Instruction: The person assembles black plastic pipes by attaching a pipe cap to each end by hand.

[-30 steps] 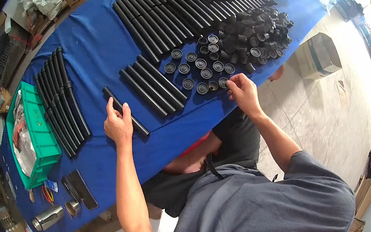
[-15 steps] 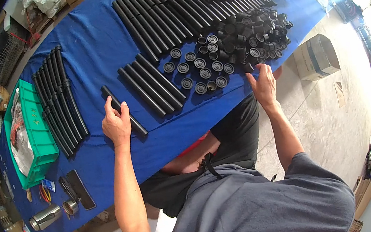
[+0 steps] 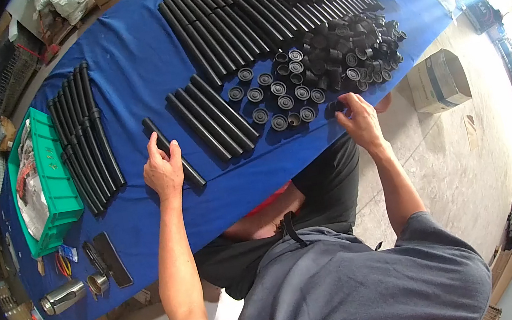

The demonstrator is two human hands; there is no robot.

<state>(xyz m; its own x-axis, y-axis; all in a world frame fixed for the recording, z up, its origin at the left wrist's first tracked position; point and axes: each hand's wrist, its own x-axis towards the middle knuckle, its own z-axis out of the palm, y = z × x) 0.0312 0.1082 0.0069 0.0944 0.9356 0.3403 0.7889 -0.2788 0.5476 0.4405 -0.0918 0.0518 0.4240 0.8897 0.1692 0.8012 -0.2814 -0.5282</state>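
Note:
My left hand [image 3: 163, 171] rests at a single black tube [image 3: 191, 174] on the blue cloth, index finger and thumb closed around its upper part. To the right of it lie several black tubes [image 3: 211, 117] in a short row. At the front edge of a heap of black caps [image 3: 348, 49], my right hand [image 3: 363, 124] has its fingers closed on a small black cap [image 3: 334, 107], partly hidden by the fingers. Several round caps [image 3: 278, 88] with ringed faces are spread between the tubes and the heap.
Many black tubes [image 3: 219, 34] are stacked at the back. Joined tubes [image 3: 84, 138] lie at left beside a green crate [image 3: 53, 182]. A phone [image 3: 112, 259] and steel flask [image 3: 63, 297] sit front left. A cardboard box [image 3: 440, 82] stands on the floor at right.
My right hand has drawn slightly down from the heap's edge, and a cap has come left with its fingers. My left hand stays at the single tube.

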